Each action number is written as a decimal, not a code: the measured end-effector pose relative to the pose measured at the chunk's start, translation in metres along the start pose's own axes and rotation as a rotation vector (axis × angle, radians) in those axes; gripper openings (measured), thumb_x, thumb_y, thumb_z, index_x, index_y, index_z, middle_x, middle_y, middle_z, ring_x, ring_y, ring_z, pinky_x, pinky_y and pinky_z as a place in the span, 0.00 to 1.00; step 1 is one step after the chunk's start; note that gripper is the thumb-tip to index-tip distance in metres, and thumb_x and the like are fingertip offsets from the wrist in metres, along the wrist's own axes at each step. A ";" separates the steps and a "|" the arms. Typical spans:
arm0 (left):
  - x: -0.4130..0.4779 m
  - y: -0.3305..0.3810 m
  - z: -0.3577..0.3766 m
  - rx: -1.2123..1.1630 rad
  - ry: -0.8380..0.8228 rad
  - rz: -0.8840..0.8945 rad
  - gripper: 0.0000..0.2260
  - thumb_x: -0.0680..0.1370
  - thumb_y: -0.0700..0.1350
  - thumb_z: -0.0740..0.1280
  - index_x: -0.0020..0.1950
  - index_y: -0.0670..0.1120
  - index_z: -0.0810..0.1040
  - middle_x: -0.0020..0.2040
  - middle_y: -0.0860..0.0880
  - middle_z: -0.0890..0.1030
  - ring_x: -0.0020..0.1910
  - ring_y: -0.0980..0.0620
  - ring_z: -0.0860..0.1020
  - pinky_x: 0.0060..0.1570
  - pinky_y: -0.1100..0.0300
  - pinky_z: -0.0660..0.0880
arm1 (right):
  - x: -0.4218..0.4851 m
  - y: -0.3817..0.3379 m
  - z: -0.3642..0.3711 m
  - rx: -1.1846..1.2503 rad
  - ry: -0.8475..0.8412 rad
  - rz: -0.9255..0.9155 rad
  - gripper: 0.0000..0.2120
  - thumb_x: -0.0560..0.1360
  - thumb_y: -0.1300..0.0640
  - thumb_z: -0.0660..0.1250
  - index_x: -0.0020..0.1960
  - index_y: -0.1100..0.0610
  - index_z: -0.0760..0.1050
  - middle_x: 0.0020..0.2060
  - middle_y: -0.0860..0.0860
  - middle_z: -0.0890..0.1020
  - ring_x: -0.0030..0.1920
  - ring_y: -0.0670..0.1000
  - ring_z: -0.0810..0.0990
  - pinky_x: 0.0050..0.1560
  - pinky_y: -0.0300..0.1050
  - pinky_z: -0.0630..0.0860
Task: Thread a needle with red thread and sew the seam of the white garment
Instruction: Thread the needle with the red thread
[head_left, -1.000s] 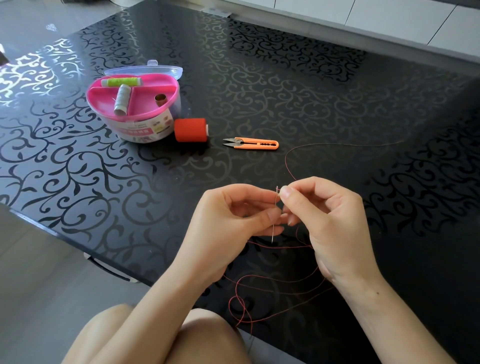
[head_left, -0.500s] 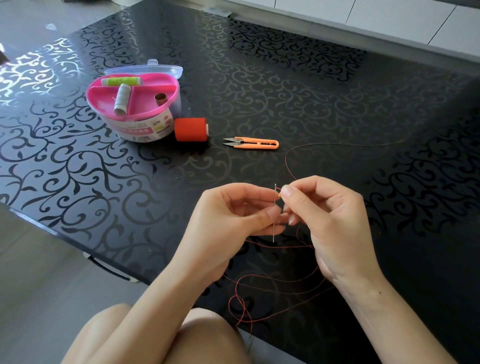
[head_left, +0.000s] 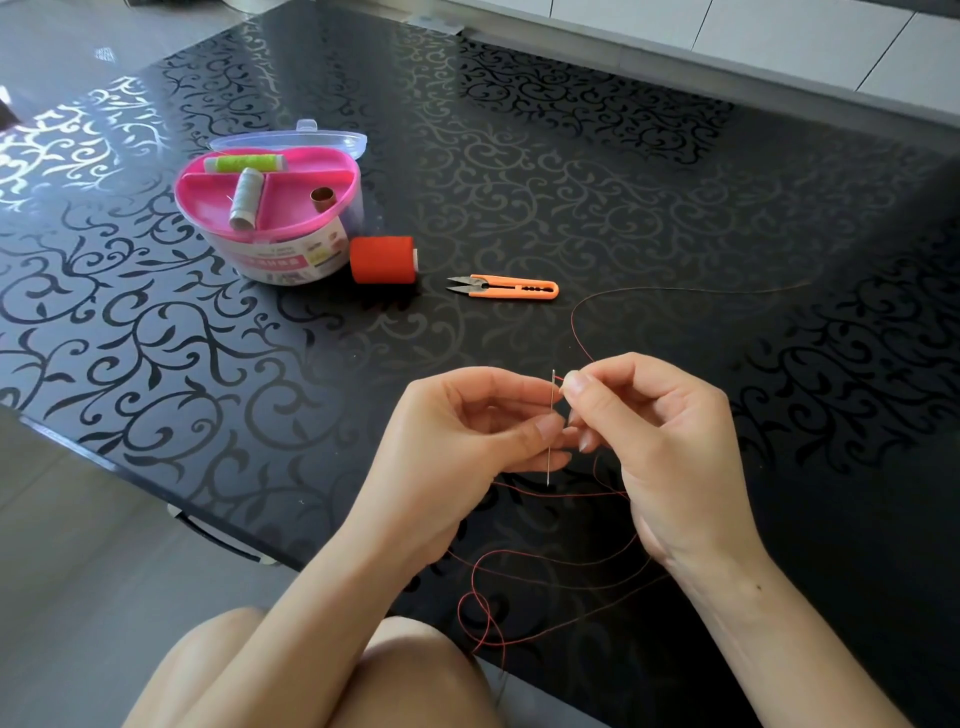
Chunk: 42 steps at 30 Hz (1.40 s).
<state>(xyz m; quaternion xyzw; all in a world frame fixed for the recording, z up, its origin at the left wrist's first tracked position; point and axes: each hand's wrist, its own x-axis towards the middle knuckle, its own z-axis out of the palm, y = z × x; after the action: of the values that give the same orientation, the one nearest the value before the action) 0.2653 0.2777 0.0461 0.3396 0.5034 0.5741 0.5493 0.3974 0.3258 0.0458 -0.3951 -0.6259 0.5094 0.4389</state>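
Pinching the needle (head_left: 551, 415) upright between thumb and forefinger, my left hand (head_left: 457, 441) holds it above the dark surface (head_left: 519, 156). My right hand (head_left: 660, 441) pinches the red thread (head_left: 572, 319) right at the eye; I cannot tell whether it is through. Slack thread loops beneath both hands. Farther back lie a red spool (head_left: 382, 259) and orange snips (head_left: 511, 288).

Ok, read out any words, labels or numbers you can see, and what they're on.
Label on the sewing kit box: printed text, too small and blurred to read.
Thread snips and red thread spool: no text visible.
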 end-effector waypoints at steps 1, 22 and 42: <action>0.000 0.000 0.000 0.001 -0.001 0.000 0.06 0.72 0.29 0.69 0.46 0.37 0.81 0.38 0.40 0.84 0.40 0.45 0.85 0.39 0.59 0.81 | 0.000 0.000 0.000 0.000 0.000 0.001 0.09 0.71 0.59 0.68 0.34 0.48 0.81 0.29 0.47 0.81 0.30 0.44 0.78 0.35 0.38 0.75; -0.001 0.000 0.000 0.028 -0.004 0.014 0.06 0.71 0.30 0.70 0.46 0.38 0.82 0.39 0.40 0.85 0.40 0.45 0.85 0.39 0.58 0.81 | -0.001 0.000 -0.001 -0.008 0.002 -0.008 0.10 0.72 0.60 0.68 0.35 0.49 0.81 0.29 0.47 0.81 0.30 0.44 0.78 0.35 0.39 0.76; 0.000 -0.003 -0.002 0.187 0.006 0.101 0.06 0.72 0.32 0.72 0.46 0.41 0.83 0.40 0.43 0.85 0.41 0.46 0.85 0.43 0.55 0.81 | -0.001 -0.004 0.002 -0.029 0.012 0.012 0.11 0.74 0.63 0.69 0.35 0.52 0.80 0.29 0.47 0.81 0.30 0.44 0.79 0.33 0.34 0.75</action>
<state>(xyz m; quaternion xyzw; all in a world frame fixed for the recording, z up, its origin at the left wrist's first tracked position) 0.2647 0.2770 0.0426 0.4127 0.5386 0.5523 0.4843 0.3962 0.3234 0.0498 -0.4083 -0.6281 0.5007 0.4337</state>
